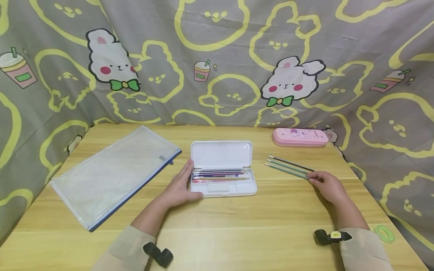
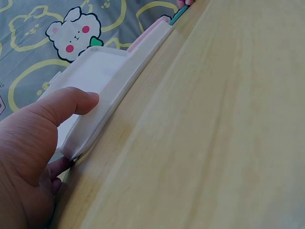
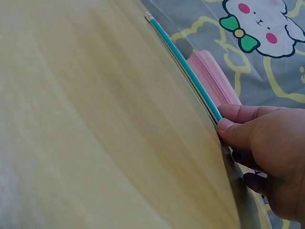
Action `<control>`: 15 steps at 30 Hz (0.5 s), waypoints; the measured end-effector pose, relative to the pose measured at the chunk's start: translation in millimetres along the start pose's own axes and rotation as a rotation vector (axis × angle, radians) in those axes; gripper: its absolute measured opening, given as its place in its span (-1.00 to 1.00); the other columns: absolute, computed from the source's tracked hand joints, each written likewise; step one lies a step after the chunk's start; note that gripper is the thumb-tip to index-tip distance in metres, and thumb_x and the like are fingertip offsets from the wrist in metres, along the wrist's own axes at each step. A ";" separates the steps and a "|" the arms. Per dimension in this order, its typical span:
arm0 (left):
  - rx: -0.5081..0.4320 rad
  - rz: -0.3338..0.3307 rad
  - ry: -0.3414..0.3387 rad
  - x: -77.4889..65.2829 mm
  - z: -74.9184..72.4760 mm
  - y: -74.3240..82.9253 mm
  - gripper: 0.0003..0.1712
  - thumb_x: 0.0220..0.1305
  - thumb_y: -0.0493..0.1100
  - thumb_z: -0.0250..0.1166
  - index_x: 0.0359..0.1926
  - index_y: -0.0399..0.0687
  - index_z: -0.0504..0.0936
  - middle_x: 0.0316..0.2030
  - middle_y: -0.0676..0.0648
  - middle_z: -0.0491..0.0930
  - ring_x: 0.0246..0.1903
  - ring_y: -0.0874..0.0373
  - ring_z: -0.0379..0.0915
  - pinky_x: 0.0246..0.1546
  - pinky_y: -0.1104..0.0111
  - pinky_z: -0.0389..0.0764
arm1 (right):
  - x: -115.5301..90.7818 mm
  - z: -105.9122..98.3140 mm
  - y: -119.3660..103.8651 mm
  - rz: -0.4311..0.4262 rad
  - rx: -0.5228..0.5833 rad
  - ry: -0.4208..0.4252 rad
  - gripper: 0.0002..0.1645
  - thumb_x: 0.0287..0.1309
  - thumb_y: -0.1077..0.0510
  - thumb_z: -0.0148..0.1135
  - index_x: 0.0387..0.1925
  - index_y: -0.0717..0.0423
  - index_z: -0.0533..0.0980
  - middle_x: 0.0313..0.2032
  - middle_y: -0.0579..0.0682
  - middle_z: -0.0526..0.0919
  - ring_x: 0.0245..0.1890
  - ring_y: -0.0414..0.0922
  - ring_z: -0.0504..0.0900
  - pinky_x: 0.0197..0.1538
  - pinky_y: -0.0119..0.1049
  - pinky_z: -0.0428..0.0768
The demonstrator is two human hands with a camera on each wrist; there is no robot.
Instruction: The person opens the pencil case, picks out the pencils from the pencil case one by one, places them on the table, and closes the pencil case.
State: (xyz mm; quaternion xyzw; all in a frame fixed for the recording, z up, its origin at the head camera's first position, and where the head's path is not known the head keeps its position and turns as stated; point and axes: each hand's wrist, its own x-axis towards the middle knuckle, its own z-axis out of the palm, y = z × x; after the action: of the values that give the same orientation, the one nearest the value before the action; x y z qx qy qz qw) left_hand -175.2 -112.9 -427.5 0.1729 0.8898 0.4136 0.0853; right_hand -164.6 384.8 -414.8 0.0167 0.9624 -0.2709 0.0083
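Observation:
A white pencil case (image 1: pixel 222 154) stands with its lid up in the middle of the table. Several pencils (image 1: pixel 220 175) and a white eraser (image 1: pixel 218 187) lie in its tray. My left hand (image 1: pixel 179 188) holds the case at its left end, the thumb (image 2: pixel 86 102) against the front wall and the other fingers along the side. On the right, three pencils lie side by side at a slant, one dark and two greenish. My right hand (image 1: pixel 328 185) pinches the near end of the teal pencil (image 3: pixel 183 62) between thumb and forefinger.
A clear mesh zip pouch (image 1: pixel 115 177) with a blue edge lies flat at the left. At the back right sits a closed pink pencil case (image 1: pixel 300 137). A green ring (image 1: pixel 384 233) lies near the right edge. A patterned curtain (image 1: pixel 217 98) hangs behind the table.

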 end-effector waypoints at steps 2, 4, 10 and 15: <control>-0.001 0.004 0.001 0.4 0.4 -0.4 0.40 -0.09 0.07 0.52 0.55 -0.19 -0.23 0.57 -0.19 -0.30 0.53 -0.23 -0.32 0.48 -0.15 -0.09 | 0.2 0.8 -0.3 0.009 0.001 -0.003 -0.66 0.40 0.14 0.08 0.02 0.28 0.58 0.08 0.41 0.53 0.09 0.34 0.48 0.11 0.23 0.41; 0.000 0.004 0.002 0.5 0.6 -0.9 0.40 -0.09 0.07 0.52 0.55 -0.19 -0.23 0.57 -0.19 -0.30 0.53 -0.23 -0.31 0.48 -0.15 -0.09 | 0.5 1.1 -0.3 0.008 0.001 -0.003 -0.66 0.39 0.14 0.09 0.03 0.29 0.58 0.09 0.42 0.53 0.11 0.35 0.47 0.12 0.24 0.41; -0.006 0.010 0.008 -0.9 -0.1 0.2 0.40 -0.10 0.06 0.52 0.55 -0.19 -0.22 0.57 -0.19 -0.29 0.53 -0.22 -0.31 0.48 -0.15 -0.09 | 1.0 1.5 -0.6 0.009 0.001 -0.006 -0.65 0.39 0.15 0.09 0.04 0.29 0.58 0.11 0.42 0.51 0.15 0.38 0.43 0.15 0.27 0.39; -0.005 0.014 0.011 -1.0 -0.2 0.6 0.40 -0.10 0.07 0.51 0.55 -0.18 -0.21 0.57 -0.19 -0.28 0.53 -0.22 -0.31 0.47 -0.16 -0.08 | 1.3 1.5 0.9 0.014 0.005 -0.010 -0.65 0.39 0.13 0.10 0.04 0.28 0.58 0.11 0.43 0.50 0.15 0.38 0.43 0.15 0.27 0.39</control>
State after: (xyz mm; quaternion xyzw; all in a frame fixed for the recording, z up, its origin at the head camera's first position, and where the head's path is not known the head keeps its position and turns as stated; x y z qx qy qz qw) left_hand -174.3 -113.1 -426.9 0.1767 0.8879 0.4175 0.0782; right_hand -165.8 384.9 -416.6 0.0222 0.9616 -0.2733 0.0151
